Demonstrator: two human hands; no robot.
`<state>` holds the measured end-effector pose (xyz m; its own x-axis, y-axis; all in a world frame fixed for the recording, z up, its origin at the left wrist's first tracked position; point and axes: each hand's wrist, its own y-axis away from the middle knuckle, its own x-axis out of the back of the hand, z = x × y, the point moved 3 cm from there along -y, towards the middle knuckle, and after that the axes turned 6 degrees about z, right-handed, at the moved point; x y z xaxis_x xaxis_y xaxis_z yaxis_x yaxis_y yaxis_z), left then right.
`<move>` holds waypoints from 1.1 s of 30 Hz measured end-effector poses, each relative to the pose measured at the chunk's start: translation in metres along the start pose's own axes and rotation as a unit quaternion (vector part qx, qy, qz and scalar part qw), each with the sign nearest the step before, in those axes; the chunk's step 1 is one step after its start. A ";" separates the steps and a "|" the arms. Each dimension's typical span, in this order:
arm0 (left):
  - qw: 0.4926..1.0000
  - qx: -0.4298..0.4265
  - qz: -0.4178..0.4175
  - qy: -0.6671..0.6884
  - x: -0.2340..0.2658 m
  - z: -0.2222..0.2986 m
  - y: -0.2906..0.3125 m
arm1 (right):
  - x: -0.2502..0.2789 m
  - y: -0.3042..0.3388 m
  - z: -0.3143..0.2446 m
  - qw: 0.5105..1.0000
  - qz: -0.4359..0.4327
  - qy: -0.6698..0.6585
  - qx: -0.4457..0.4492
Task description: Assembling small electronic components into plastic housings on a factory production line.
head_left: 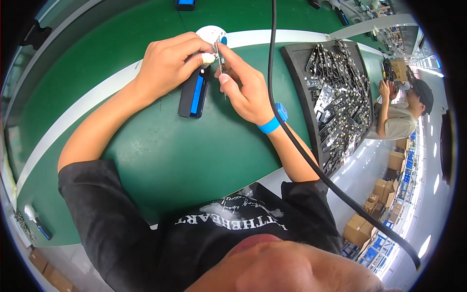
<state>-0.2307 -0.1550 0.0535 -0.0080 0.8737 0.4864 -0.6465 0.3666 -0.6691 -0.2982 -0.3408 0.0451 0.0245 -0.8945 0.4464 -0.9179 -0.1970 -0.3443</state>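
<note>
One thin, plate-like part (222, 65) is held up over a green work surface (160, 141), seen nearly edge-on. The right hand (243, 87) pinches it, with the index finger near its upper end and the thumb lower down. The left hand (172, 61) meets it from the other side, thumb and fingers drawn narrow at its upper end; whether they grip the part or only touch it cannot be told. Something white covers or lies against the left thumb tip.

Just below the hands lies a black block with a blue face (197, 95), and a white round object (211, 33) shows behind the fingers. A blue band (269, 126) circles the right wrist. To the right, a dark tray (297, 70) carries a heap of black boards (340, 104), and a black cable (272, 63) runs down between tray and hands. Beyond the tray, a co-worker in a dark cap (422, 95) has both hands raised near dark items. Cardboard boxes (359, 229) stand by shelving farther back.
</note>
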 end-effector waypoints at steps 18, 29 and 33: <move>0.940 -0.279 0.062 -0.186 0.007 0.011 0.002 | -0.007 0.007 -0.016 0.996 0.025 0.083 -0.002; 0.926 -0.315 0.061 -0.200 0.007 0.018 0.002 | -0.003 0.009 -0.025 0.992 0.014 0.121 0.015; 0.931 -0.304 0.064 -0.193 0.009 0.020 0.003 | -0.001 0.010 -0.029 0.992 0.008 0.124 0.018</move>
<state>-0.2480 -0.1526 0.0666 -0.4041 0.7862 0.4675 -0.0701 0.4829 -0.8729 -0.3187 -0.3298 0.0652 -0.0924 -0.7729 0.6277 -0.9022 -0.2018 -0.3813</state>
